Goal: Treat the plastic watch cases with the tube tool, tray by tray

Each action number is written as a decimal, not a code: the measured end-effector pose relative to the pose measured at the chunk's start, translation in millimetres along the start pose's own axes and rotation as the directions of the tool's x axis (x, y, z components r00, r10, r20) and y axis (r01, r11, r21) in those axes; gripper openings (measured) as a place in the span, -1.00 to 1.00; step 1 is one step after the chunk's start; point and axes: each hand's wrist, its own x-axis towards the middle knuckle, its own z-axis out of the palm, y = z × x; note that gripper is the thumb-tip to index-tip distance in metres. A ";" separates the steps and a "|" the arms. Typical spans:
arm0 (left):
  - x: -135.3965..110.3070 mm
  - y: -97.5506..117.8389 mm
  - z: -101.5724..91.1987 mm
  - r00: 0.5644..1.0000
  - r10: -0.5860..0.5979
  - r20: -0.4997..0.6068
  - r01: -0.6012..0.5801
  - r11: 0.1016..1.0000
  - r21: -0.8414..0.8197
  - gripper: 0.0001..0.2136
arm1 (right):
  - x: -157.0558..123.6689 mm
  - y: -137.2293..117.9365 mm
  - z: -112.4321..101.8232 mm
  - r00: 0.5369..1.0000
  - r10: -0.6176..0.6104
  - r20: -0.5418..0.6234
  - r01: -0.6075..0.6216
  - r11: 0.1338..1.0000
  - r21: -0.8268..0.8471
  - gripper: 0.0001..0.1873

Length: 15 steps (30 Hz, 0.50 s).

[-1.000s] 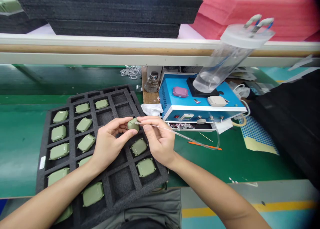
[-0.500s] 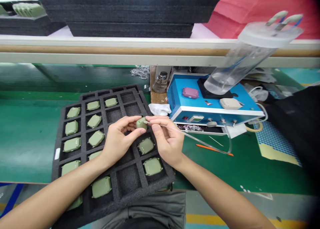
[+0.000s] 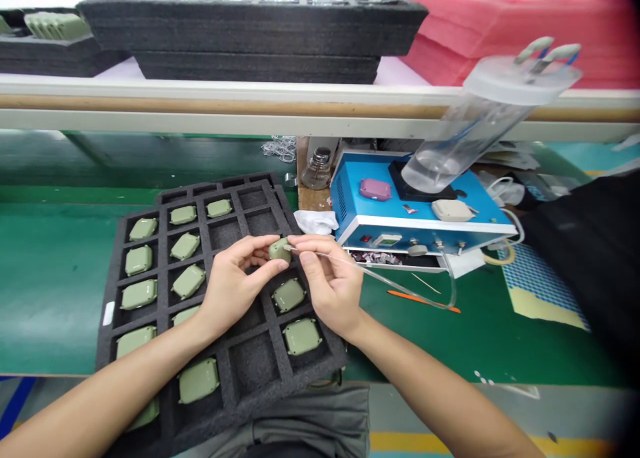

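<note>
Between its fingertips my left hand [image 3: 240, 278] holds a small green watch case [image 3: 279, 249], tilted on edge above the black foam tray [image 3: 223, 405]. My right hand [image 3: 333, 281] is closed on the end of a clear thin tube [image 3: 380, 273], whose tip meets the case's side. The tube loops back to a blue machine [image 3: 370, 211]. More green cases lie in the tray's pockets, among them one [image 3: 289, 295] and another [image 3: 303, 337] just below my hands. My left forearm covers part of the tray's left columns.
A tilted clear cylinder [image 3: 465, 131], a purple case [image 3: 376, 189] and a beige case [image 3: 453, 210] rest on the machine. A glass bottle [image 3: 318, 168] stands left of it, an orange stick [image 3: 423, 301] in front. Stacked black trays [image 3: 260, 35] and pink foam [image 3: 510, 31] fill the shelf.
The whole view has shifted slightly, with the bench items a little left and lower. Both hands keep the same hold on the watch case and the tube.
</note>
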 end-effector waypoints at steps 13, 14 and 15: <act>1.0 -2.6 -1.3 1.000 0.020 0.010 -0.020 0.999 0.025 -0.62 | 0.4 -1.5 0.0 1.000 0.003 0.003 -0.003 0.999 0.034 -0.84; 1.1 -2.8 -1.2 1.000 0.020 0.012 -0.020 0.999 0.025 -0.62 | 0.4 -1.5 -0.1 1.000 0.002 0.002 -0.002 0.999 0.035 -0.84; 1.2 -3.0 -1.1 1.000 0.019 0.012 -0.019 1.000 0.025 -0.63 | 0.5 -1.5 -0.2 1.000 0.002 0.002 -0.002 0.999 0.035 -0.84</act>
